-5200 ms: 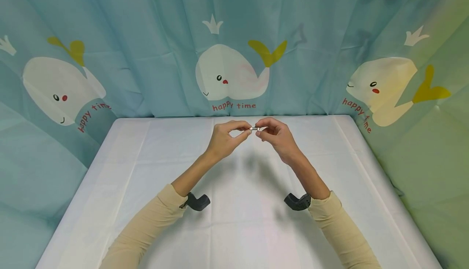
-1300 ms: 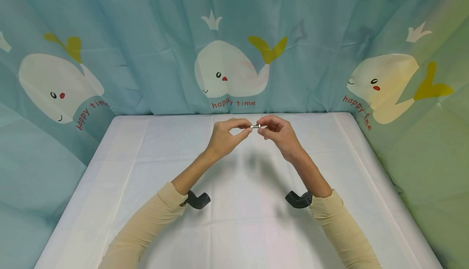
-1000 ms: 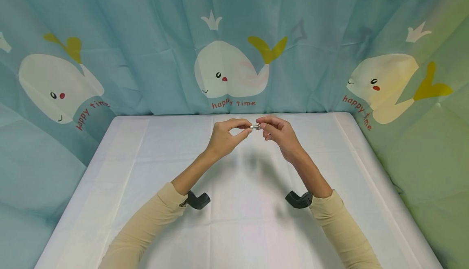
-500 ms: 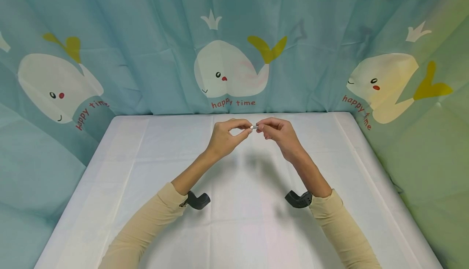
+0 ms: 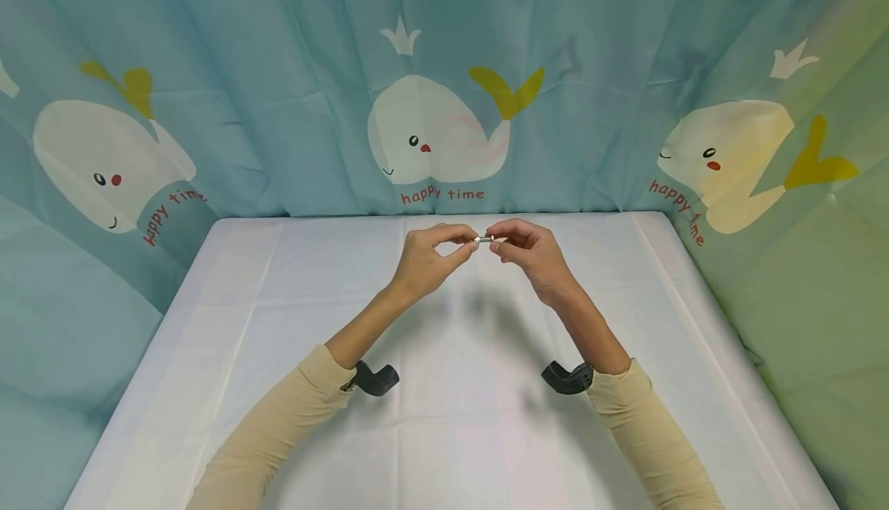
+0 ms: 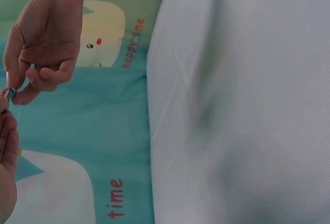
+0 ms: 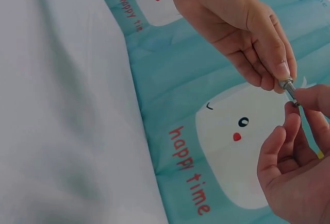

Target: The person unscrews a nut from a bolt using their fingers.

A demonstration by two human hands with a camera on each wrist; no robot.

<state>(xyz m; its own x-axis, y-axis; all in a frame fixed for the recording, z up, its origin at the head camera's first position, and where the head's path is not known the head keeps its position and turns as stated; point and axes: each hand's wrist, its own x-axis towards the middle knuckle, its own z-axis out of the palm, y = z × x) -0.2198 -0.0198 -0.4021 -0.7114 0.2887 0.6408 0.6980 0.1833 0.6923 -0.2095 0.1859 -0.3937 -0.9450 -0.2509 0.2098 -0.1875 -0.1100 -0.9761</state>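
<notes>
Between both hands, above the far part of the table, is a small silver metal bolt [image 5: 484, 239]. My left hand [image 5: 425, 263] pinches its head end between thumb and forefinger. In the right wrist view the threaded shank of the bolt [image 7: 290, 87] shows, with a small dark nut [image 7: 296, 103] near its free end. The thumb and forefinger of my right hand [image 5: 533, 257] are at that nut, one on each side. From the left wrist view, the right hand [image 6: 47, 44] has its other fingers loosely bent, and the left hand is mostly cut off.
A table with a white cloth [image 5: 458, 417] lies below the hands. Blue-green curtains [image 5: 299, 132] printed with whales hang behind and at both sides. A black curved wrist mount [image 5: 376, 379] sticks out from the left cuff, another mount [image 5: 567, 379] from the right one.
The right thumb and fingertips shift back and forth at the nut; half a second ago they covered the bolt's end, which now shows again. The left hand stays still.
</notes>
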